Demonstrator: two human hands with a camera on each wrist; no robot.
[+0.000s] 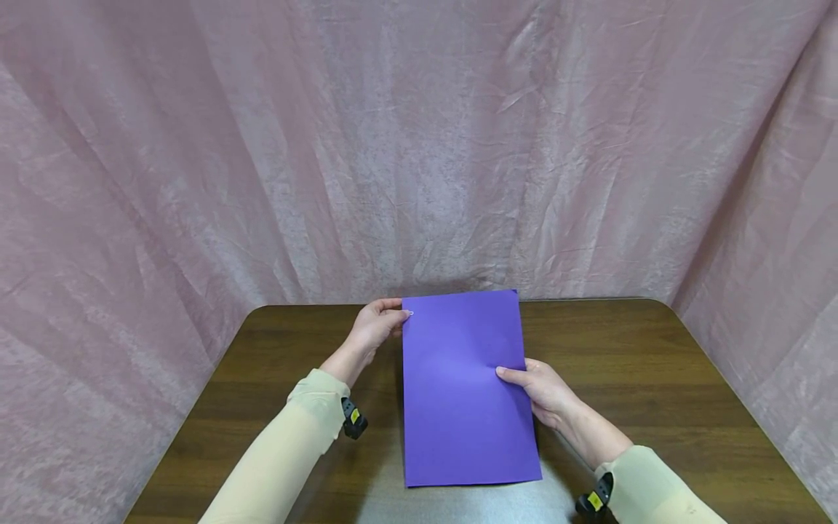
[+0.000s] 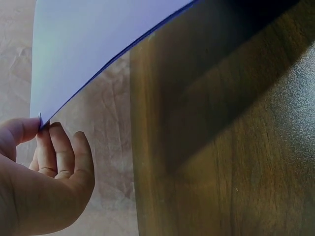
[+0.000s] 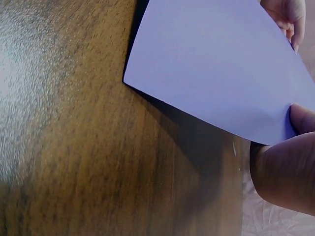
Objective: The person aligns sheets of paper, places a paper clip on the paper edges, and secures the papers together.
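Note:
Purple paper [image 1: 465, 407], taller than wide, is held up over the table in the head view. My left hand [image 1: 374, 324] pinches its upper left corner between thumb and fingers. A small white wire loop, like the end of a paper clip [image 1: 411, 313], shows at that thumb tip. My right hand [image 1: 548, 391] grips the right edge with the thumb on the front face and the fingers behind, hidden. In the left wrist view the paper's edge [image 2: 110, 62] looks thicker than a single sheet. The right wrist view shows the lower corner [image 3: 130, 78] above the wood.
The dark wooden table [image 1: 628, 364] has rounded far corners, and light glares off its near middle. Pink curtains [image 1: 419, 145] hang behind it and along the sides. Each wrist carries a small black camera [image 1: 354, 419] below a pale sleeve.

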